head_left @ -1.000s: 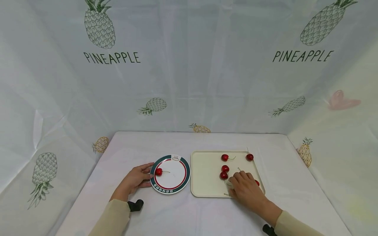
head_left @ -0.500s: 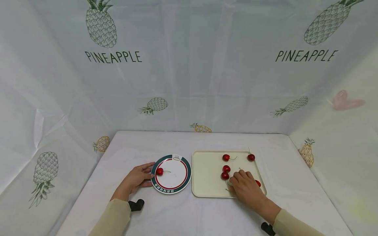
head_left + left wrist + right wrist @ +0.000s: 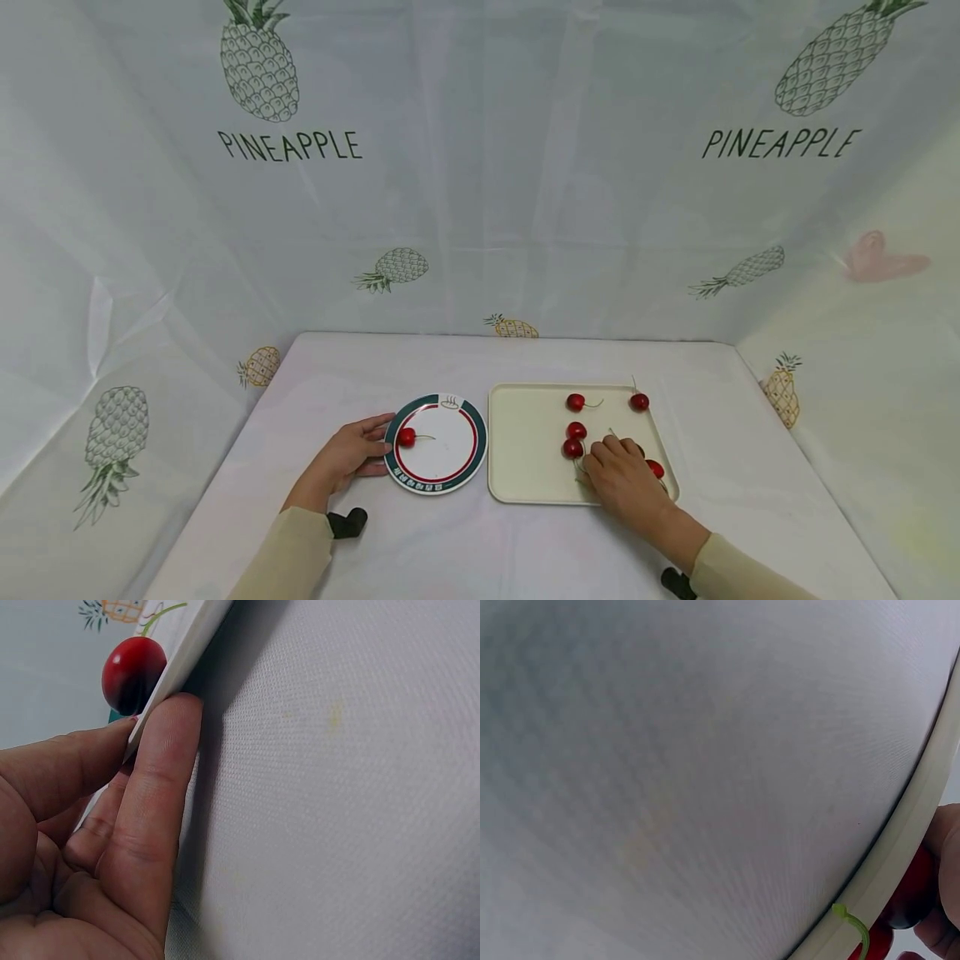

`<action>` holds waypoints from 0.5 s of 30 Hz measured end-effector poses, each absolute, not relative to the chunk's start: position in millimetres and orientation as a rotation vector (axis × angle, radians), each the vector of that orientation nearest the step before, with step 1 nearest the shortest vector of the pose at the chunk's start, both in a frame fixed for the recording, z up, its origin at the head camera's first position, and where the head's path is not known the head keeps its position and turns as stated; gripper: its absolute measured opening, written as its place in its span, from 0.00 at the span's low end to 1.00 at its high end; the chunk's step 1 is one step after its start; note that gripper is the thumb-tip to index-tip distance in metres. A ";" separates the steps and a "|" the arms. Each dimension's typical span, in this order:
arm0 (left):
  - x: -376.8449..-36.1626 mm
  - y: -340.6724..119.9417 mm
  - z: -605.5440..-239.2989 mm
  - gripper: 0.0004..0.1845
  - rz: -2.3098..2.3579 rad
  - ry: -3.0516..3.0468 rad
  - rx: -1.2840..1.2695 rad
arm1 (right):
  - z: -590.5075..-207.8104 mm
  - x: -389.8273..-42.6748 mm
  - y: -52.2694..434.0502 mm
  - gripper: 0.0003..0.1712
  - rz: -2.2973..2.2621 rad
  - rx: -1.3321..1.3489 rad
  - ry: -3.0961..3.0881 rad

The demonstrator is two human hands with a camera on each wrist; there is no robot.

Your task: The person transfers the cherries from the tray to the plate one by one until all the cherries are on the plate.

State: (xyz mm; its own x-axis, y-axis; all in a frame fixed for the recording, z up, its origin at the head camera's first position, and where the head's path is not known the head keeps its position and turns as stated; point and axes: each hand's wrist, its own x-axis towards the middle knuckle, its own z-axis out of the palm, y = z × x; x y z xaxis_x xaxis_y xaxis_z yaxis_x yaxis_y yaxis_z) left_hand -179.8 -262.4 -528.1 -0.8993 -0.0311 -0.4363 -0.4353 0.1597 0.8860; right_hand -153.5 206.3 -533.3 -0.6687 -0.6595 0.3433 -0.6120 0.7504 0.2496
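My left hand (image 3: 341, 457) pinches the left rim of a white plate (image 3: 450, 457) with a green and red border, thumb on top and fingers beneath. On that plate lies one red cherry (image 3: 406, 437) with its stem. Over the near right part of a cream tray (image 3: 525, 442), my right hand (image 3: 626, 483) reaches down with bent fingers. The right wrist view shows its fingertips (image 3: 949, 862) around a dark red cherry (image 3: 915, 892), close to the tray wall; the head view hides that cherry. A green stem (image 3: 859, 926) hangs over the wall.
Other cherries lie on the tray: one at the back (image 3: 575, 402), a back-corner cherry (image 3: 639, 402), a touching pair (image 3: 573, 448) left of my right hand, and another cherry (image 3: 654, 468) at its right. A white cloth (image 3: 420, 550) covers the table; a pineapple-print curtain (image 3: 480, 192) stands behind.
My right hand has shifted slightly left over the tray, uncovering more of the cherries at its right. The left hand and plate stay put; the head view drifts a little.
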 end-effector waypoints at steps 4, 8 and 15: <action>-179.8 -262.5 -529.2 0.34 1.802 2.118 -0.450 | -533.3 -154.0 206.5 0.14 -0.161 0.976 -2.518; -180.2 -262.9 -529.7 0.34 1.806 2.117 -0.445 | -533.6 -155.5 207.2 0.12 -0.144 0.977 -2.488; -180.0 -263.3 -529.7 0.34 1.813 2.112 -0.443 | -532.3 -157.4 207.2 0.10 -0.118 0.983 -2.463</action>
State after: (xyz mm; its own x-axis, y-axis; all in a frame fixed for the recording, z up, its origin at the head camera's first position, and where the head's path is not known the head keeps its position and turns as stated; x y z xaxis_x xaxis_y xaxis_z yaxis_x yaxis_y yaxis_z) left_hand -180.0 -263.3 -529.7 -0.9001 -0.0252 -0.4349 -0.4337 0.1457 0.8892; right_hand -157.4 207.2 -532.3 -0.6251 -0.6681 0.4035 -0.6264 0.7379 0.2513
